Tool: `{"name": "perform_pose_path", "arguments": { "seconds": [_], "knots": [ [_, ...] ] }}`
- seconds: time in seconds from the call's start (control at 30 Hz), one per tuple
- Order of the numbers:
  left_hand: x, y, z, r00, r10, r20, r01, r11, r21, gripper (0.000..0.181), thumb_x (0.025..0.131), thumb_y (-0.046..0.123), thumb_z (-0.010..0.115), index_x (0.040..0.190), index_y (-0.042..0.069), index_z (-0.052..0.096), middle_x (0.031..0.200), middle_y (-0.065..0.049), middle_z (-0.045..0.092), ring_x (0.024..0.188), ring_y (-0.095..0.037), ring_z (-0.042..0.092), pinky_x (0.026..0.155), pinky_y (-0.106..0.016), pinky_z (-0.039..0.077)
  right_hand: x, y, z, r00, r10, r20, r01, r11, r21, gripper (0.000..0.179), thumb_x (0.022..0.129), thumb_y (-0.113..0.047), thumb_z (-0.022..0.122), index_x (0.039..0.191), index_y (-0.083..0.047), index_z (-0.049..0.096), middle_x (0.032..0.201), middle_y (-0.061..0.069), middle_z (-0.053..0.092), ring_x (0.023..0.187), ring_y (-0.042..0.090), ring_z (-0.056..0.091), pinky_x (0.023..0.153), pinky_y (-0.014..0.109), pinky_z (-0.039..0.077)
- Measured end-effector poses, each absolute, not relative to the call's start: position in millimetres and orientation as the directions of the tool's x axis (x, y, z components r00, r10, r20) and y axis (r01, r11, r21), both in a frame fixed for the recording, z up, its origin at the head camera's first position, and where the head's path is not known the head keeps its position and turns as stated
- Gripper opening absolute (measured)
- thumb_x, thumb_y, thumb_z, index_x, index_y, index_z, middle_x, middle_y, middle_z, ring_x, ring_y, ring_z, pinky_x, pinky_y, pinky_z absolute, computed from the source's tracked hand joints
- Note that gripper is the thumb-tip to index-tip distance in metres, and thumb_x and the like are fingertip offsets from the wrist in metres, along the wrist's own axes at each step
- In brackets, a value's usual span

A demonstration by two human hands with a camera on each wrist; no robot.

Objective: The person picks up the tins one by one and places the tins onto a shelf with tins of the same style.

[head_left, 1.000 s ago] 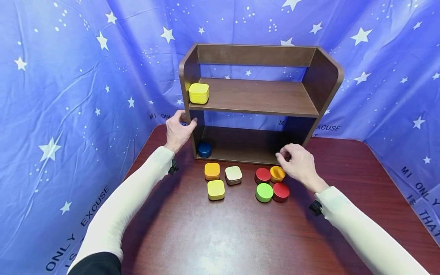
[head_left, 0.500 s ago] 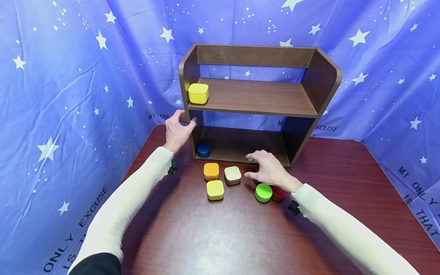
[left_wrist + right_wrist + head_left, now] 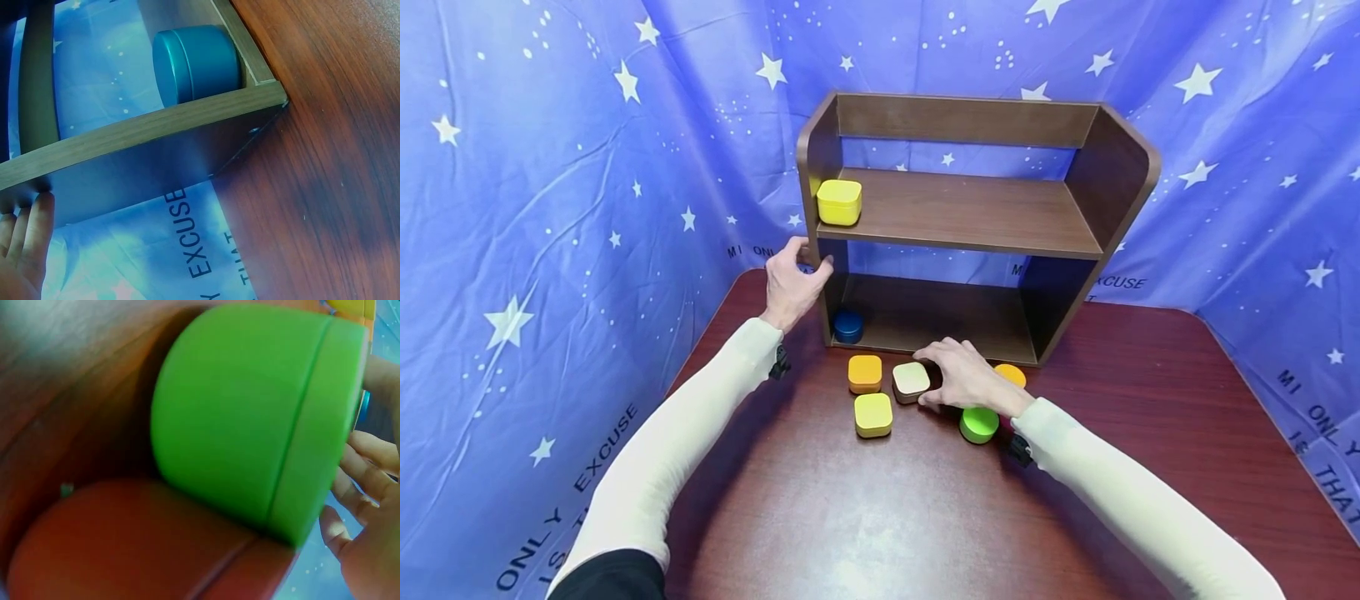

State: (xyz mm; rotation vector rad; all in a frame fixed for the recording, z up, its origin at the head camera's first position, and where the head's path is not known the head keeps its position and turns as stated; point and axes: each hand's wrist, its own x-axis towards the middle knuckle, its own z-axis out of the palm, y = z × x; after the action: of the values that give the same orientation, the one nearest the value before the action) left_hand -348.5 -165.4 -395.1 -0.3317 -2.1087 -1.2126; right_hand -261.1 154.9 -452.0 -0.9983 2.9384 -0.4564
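Observation:
In the head view my left hand (image 3: 792,285) holds the left side panel of a brown two-tier shelf (image 3: 962,212), thumb at its front edge. The left wrist view shows fingers (image 3: 36,231) against the panel's outer face. My right hand (image 3: 966,377) reaches over the round tins, thumb and fingers spread at the right side of a cream square tin (image 3: 912,377). Beneath its wrist sit a green round tin (image 3: 979,425) and a red round tin (image 3: 125,544), large in the right wrist view. An orange round tin (image 3: 1011,375) is partly covered by the forearm.
Left of the cream tin stand an orange square tin (image 3: 865,373) and a yellow square tin (image 3: 873,414). A yellow tin (image 3: 839,202) occupies the upper shelf's left end; a blue round tin (image 3: 848,327) is below it. A starry blue curtain (image 3: 587,208) surrounds the table (image 3: 850,517).
My right hand has moved left from beside the shelf's right end, over the round tins, to the cream tin, its fingers spreading. The left hand keeps its hold on the shelf.

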Motion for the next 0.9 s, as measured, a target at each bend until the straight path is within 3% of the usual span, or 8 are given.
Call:
{"name": "perform_pose_path", "arguments": {
  "seconds": [0.17,0.27,0.47,0.63,0.9],
  "knots": [
    [-348.2,-164.4,-394.4,-0.746,-0.103,0.658,0.509,0.548,0.664,0.034,0.092,0.023,0.080,0.116,0.001,0.073,0.101,-0.020,0.079,0.096,-0.035,0.073,0.090,-0.049,0.056,-259.8,152.1,-452.5,-0.791,-0.606,0.081,-0.602,0.747,-0.282,0.066,0.082,-0.034,0.093,0.137,-0.007,0.071,0.135,0.009,0.077,0.128,0.031,0.064,0.101,0.050,0.044],
    [-348.2,-164.5,-394.5,-0.748,-0.101,0.656,0.510,0.546,0.664,0.034,0.092,0.022,0.080,0.116,0.000,0.072,0.101,-0.020,0.079,0.096,-0.037,0.073,0.090,-0.052,0.056,-259.8,151.5,-453.5,-0.795,-0.602,0.068,-0.592,0.747,-0.303,0.066,0.082,-0.035,0.093,0.138,-0.006,0.071,0.135,0.010,0.077,0.129,0.032,0.064,0.101,0.050,0.043],
    [-349.1,-166.3,-395.3,-0.747,-0.103,0.656,0.505,0.554,0.662,0.032,0.092,0.023,0.079,0.115,0.002,0.072,0.100,-0.020,0.078,0.096,-0.036,0.072,0.090,-0.054,0.056,-264.3,150.8,-454.5,-0.812,-0.583,0.022,-0.540,0.737,-0.407,0.069,0.083,-0.033,0.093,0.142,-0.007,0.068,0.133,0.011,0.077,0.129,0.033,0.063,0.112,0.055,0.042],
    [-349.5,-167.6,-395.3,-0.738,-0.096,0.668,0.507,0.575,0.642,0.031,0.092,0.024,0.079,0.114,0.003,0.072,0.098,-0.018,0.078,0.093,-0.035,0.072,0.086,-0.045,0.054,-267.0,150.2,-454.5,-0.821,-0.570,-0.038,-0.489,0.735,-0.469,0.074,0.083,-0.033,0.093,0.147,-0.011,0.065,0.140,0.012,0.073,0.133,0.036,0.060,0.119,0.061,0.041],
    [-350.6,-167.9,-395.6,-0.721,-0.070,0.689,0.529,0.587,0.613,0.032,0.092,0.023,0.078,0.112,0.000,0.071,0.096,-0.019,0.077,0.091,-0.036,0.072,0.086,-0.047,0.055,-267.9,148.1,-455.3,-0.813,-0.576,-0.079,-0.473,0.734,-0.486,0.076,0.081,-0.033,0.095,0.148,-0.012,0.065,0.145,0.015,0.069,0.135,0.040,0.057,0.118,0.061,0.042]
  ]
}}
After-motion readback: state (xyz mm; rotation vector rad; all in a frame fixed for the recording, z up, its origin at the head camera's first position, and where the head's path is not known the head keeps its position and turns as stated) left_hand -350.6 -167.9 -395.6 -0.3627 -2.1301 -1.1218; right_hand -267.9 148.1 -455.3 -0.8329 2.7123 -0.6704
